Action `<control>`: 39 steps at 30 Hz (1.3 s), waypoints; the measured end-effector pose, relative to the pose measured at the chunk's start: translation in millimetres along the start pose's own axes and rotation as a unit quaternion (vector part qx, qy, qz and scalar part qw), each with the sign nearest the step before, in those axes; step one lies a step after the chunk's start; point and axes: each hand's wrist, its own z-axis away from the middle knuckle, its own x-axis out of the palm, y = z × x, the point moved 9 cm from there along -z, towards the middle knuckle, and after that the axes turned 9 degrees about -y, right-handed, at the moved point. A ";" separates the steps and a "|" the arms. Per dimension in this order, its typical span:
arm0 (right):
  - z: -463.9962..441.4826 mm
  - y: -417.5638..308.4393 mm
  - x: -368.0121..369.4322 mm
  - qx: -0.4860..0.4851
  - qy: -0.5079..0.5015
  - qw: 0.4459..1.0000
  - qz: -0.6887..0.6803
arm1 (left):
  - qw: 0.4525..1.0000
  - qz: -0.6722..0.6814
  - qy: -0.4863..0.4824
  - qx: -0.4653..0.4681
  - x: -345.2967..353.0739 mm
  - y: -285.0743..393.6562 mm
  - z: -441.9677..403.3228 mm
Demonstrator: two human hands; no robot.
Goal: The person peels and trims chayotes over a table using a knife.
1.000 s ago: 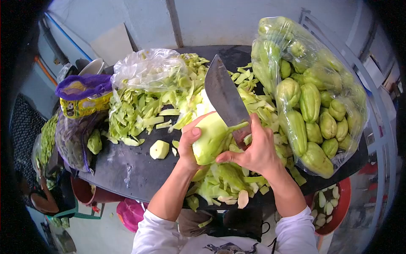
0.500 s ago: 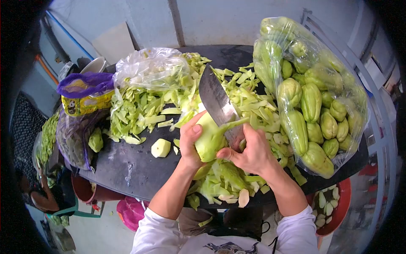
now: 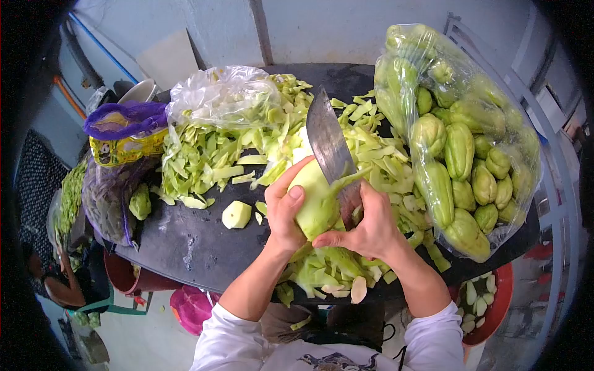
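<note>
A partly peeled green chayote is held in my left hand, thumb on its near side and fingers behind it. My right hand grips a wide-bladed knife, its blade pointing up and away, against the chayote's right side. A strip of peel sticks out over the blade. Beneath and beyond both hands lie heaps of green peelings. A cut pale chunk rests on the dark table to the left of my left hand.
A clear bag of whole chayotes fills the table's right side. Purple net bag and crumpled clear plastic are at the left. Below are a red tub with peeled pieces and a dark red bucket. Another person's arm shows far left.
The knife has tilted and shifted along the chayote, swinging left, then back right. The chayote has turned slightly and moved a little right with my left hand. Both hands keep their hold.
</note>
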 end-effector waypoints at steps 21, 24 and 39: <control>2.0 2.4 26.5 -0.002 -0.027 0.993 -0.114 | 0.990 -0.107 0.079 0.047 -15.9 15.2 2.9; 2.6 -2.0 22.8 -0.005 -0.020 0.996 -0.087 | 0.985 -0.139 0.082 0.058 -13.1 17.9 3.3; 4.5 -8.4 19.4 -0.031 0.014 0.999 0.035 | 0.987 -0.080 0.122 0.066 -13.7 16.2 10.8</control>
